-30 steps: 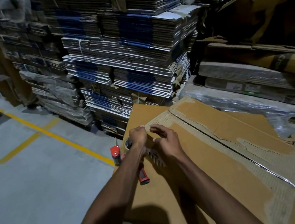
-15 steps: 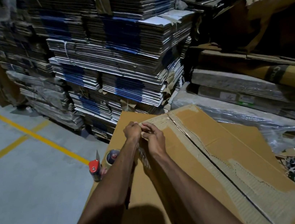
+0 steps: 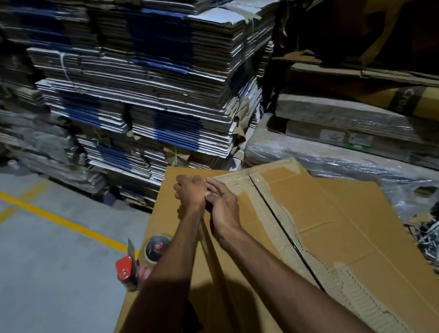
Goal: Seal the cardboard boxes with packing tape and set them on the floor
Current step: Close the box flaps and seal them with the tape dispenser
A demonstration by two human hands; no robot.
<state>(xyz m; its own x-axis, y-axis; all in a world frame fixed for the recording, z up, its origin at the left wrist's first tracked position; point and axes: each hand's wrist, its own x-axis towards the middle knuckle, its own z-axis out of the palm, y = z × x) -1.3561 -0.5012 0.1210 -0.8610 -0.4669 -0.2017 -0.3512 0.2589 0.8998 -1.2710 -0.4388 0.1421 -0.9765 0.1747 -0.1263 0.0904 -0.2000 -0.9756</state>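
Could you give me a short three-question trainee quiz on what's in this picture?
1. True or false: the tape dispenser lies near the left edge of the cardboard box.
2. What colour are the lines on the floor? A white, B yellow, C red.
3. Fill in: the left hand and right hand meet near the box's far ____.

Key: 1 true; 2 B; 3 edge.

Flattened carton stacks (image 3: 151, 91) behind; yellow floor lines (image 3: 50, 215) left; shrink-wrapped bundles (image 3: 352, 153) right.
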